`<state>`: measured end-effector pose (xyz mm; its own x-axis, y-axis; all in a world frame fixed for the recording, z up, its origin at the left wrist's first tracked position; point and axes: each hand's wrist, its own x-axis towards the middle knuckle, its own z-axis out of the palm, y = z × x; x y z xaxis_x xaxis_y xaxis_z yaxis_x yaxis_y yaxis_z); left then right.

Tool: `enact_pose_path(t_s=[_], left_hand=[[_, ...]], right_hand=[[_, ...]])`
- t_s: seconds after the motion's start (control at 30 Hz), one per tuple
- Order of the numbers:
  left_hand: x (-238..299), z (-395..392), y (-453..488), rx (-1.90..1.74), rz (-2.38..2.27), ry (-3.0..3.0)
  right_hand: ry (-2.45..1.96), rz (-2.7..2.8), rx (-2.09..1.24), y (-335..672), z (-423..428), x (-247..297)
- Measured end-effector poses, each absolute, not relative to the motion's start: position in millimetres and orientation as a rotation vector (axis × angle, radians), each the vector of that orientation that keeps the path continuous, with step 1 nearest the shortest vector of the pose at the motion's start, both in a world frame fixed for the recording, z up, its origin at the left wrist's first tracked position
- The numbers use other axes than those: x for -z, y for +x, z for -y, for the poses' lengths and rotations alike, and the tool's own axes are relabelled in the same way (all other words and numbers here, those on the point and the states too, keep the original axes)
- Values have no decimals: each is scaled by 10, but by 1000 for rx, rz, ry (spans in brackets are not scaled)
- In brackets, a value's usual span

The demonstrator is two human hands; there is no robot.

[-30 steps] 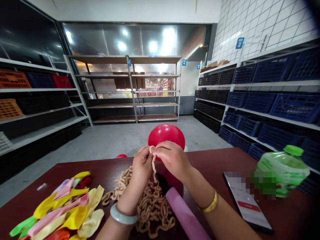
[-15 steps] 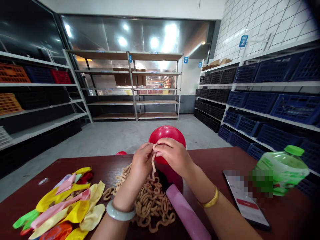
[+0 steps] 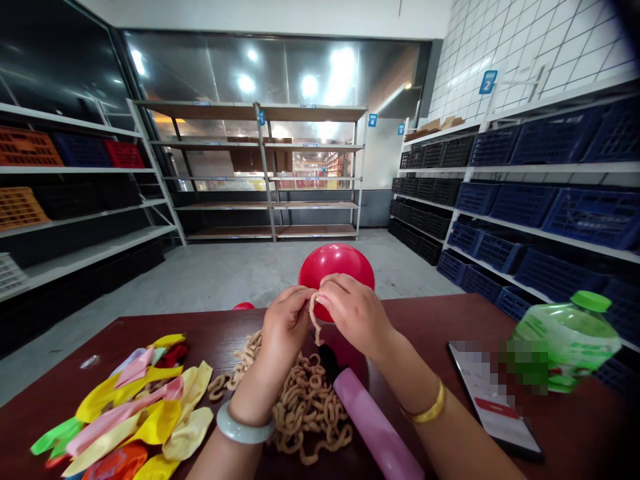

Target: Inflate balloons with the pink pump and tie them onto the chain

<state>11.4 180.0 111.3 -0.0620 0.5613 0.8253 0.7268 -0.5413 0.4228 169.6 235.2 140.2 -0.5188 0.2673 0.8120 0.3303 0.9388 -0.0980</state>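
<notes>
Between the fingertips of my left hand [image 3: 289,320] and my right hand [image 3: 354,313] is a short beige, curly cord-like strand [image 3: 315,317]. The fingers of both hands are pinched together on it, and its lower end hangs free. An inflated red balloon [image 3: 337,260] rises just behind my right hand, which covers part of it; whether my fingers also touch its neck is hidden. Below my hands lies a heap of similar beige curly strands [image 3: 307,400]. Beside the heap rests a pink balloon pump [image 3: 373,420] with a black end.
Limp coloured balloons [image 3: 155,420] lie on the left of the dark red table [image 3: 430,373]. A phone [image 3: 495,407] and a green-capped bottle [image 3: 565,340] are at the right. Beyond stand metal shelves [image 3: 270,207], with crates [image 3: 525,207] along the right wall.
My hands have shifted slightly right, and the strand's lower end now hangs clear of the heap. The red balloon sits a little higher.
</notes>
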Motion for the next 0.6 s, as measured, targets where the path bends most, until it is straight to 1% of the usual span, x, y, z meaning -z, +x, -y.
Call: enact_pose_path(t_s=[0.33,0.6], left_hand=[[-1078,-1805,171,1686,1457,-1970],[-1091,-1818,191,1862,1596,-1915]], right_hand=[[-487,2089,95,1662,-2321,-1321],[-394,2179,149,1700,-2473,-1286]])
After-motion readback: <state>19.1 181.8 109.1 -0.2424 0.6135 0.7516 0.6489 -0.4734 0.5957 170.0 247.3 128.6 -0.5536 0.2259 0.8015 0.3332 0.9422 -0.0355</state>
